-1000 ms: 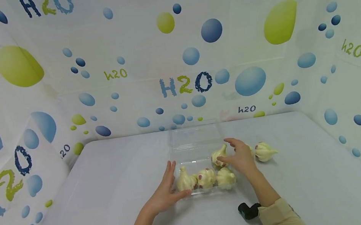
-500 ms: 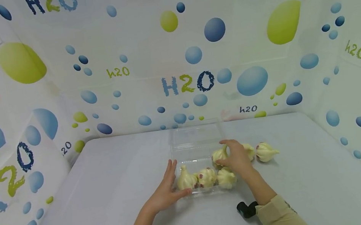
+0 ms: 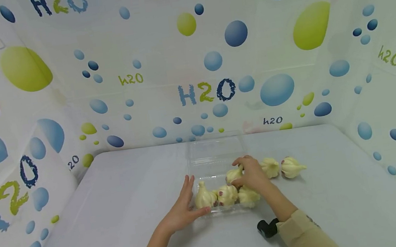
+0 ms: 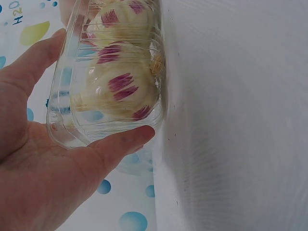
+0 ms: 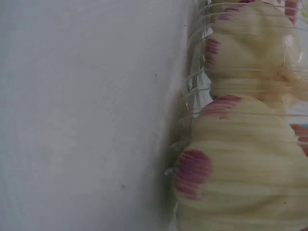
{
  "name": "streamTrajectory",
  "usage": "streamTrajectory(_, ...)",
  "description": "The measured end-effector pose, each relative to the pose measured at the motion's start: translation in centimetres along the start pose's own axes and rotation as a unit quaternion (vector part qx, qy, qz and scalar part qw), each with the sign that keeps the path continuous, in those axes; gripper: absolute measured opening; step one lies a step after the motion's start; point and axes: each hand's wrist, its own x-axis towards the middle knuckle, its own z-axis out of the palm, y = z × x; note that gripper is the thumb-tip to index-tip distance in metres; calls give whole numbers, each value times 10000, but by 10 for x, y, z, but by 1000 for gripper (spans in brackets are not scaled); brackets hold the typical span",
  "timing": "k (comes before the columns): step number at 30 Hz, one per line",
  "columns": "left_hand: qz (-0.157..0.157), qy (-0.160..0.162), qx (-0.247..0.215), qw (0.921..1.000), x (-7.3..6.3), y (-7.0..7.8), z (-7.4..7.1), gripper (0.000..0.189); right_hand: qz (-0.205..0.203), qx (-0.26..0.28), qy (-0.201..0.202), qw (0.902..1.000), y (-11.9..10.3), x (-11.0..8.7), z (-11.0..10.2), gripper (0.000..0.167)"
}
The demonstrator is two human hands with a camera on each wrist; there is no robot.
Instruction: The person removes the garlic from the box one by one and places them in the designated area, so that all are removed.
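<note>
Left hand: spread wide at the left end of the clear plastic box, thumb against its near side
Right hand: thumb and fingers pinching one garlic bulb at the box's rear right; I cannot tell whether the bulb touches the bottom
Front bulbs: three in a row inside the box, along its near side
Lid: open, on the box's far side
Loose bulbs: two on the white table, right of the box
Backdrop: white, printed with drops and H2O
</note>
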Motion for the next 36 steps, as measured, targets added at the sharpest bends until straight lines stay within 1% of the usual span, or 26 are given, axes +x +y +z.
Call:
streamTrajectory(3, 41, -14, 20, 10000, 1, -1, 0, 101, 137, 238, -148, 9995, 0, 2, 1, 54)
streamTrajectory(8, 77, -24, 67, 9999, 1, -2, -1, 101, 598, 559, -349, 9960, 2, 6, 2, 66)
streamTrajectory(10, 79, -21, 89, 9999, 1, -1, -1, 100, 793, 659, -450, 9937, 2, 7, 2, 69)
streamTrajectory(12, 99, -8, 129, 9999, 0, 0, -1, 100, 935, 730, -564, 9913, 2, 9, 2, 66)
streamTrajectory(14, 109, 3, 152, 9998, 0, 0, -2, 99, 1034, 780, -683, 9892, 2, 11, 1, 59)
streamTrajectory(18, 70, -1, 135, 9999, 1, 2, -2, 99, 1010, 712, -891, 9883, 3, 13, 0, 45)
streamTrajectory(23, 52, -8, 121, 9999, 0, 3, -1, 98, 981, 713, -1124, 9862, 4, 13, 0, 42)
streamTrajectory(26, 47, -13, 94, 9999, 0, 3, -1, 98, 983, 787, -1063, 9863, 3, 12, 0, 42)
streamTrajectory(31, 61, -27, 83, 9999, 0, 3, -1, 98, 967, 854, -796, 9884, 2, 10, 1, 43)
streamTrajectory(36, 84, -45, 64, 9999, 1, 2, -1, 99, 949, 1235, -496, 9865, 1, 7, 0, 44)
